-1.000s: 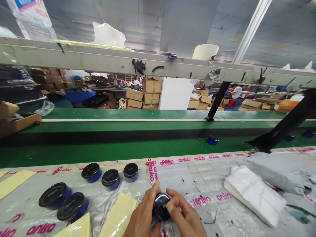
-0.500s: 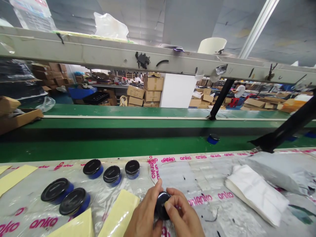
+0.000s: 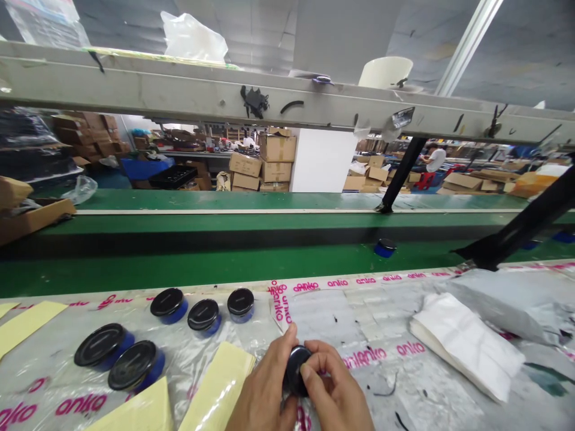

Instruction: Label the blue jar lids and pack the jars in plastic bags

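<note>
Both hands grip one small round black-lidded jar (image 3: 296, 369) near the bench's front edge. Left hand (image 3: 265, 395) cups its left side; right hand (image 3: 335, 392) fingers press its lid.

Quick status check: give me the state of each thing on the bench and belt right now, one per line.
left hand: gripping the black-lidded jar
right hand: gripping the same jar, thumb on its lid
black-lidded jar: lid on, tilted, held above the bench
three small jars: lidded, upright, in a row
two large jars: lidded, upright, side by side
blue jar: alone on the green belt
white bags: stacked flat
</note>
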Demonstrator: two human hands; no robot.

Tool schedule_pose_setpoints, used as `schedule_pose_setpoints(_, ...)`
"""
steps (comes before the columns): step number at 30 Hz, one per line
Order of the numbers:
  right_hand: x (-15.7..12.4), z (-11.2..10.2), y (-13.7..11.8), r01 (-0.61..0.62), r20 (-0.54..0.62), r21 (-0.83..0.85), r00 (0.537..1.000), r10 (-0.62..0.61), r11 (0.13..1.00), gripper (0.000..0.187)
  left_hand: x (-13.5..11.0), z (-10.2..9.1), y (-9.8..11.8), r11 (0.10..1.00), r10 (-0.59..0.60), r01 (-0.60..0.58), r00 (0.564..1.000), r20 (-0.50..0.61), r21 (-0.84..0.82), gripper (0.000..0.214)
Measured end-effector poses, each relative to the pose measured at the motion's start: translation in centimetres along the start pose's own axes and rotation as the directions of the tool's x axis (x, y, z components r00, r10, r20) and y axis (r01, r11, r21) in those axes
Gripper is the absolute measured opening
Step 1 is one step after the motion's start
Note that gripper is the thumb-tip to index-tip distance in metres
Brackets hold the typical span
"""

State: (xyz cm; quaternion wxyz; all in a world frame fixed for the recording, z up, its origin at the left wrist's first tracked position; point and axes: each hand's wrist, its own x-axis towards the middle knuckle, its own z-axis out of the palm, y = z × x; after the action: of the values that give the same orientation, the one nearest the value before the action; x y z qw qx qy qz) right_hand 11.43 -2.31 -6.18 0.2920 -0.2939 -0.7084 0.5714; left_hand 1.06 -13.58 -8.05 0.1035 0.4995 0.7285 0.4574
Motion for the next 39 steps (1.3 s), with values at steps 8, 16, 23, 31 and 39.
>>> schedule_pose_setpoints(8,0.0,0.1,-0.5,-0.076,-0.02,-0.027,0.997,0.075,0.997,0.03,-0.2,-0.3,0.1,0.999,-0.006,0.006,1.0,-0.006,0.032,0.107)
schedule_pose_setpoints(16,0.1,0.2,-0.8,-0.171,-0.057,0.083,0.983,0.176,0.982,0.036,-0.2,-0.6,0.3,0.999,-0.04,0.039,0.999,0.025,0.024,0.106)
schedule_pose_setpoints(23,0.4,0.5,-0.7,-0.056,-0.092,-0.051,0.994,0.051,0.997,0.034,0.0,-0.6,0.2,0.995,-0.096,0.096,0.995,0.016,0.007,0.109)
schedule_pose_setpoints(31,0.9,-1.0,-1.0,0.144,0.1,-0.255,0.987,-0.122,0.956,0.041,1.0,-1.8,0.2,0.993,-0.11,0.112,0.993,0.052,-0.044,0.1)
schedule_pose_setpoints(39,3.4,1.0,-2.6,0.173,0.088,-0.372,0.985,-0.15,0.912,0.048,-0.2,-6.6,2.3,0.947,-0.257,0.228,0.96,-0.111,-0.227,0.071)
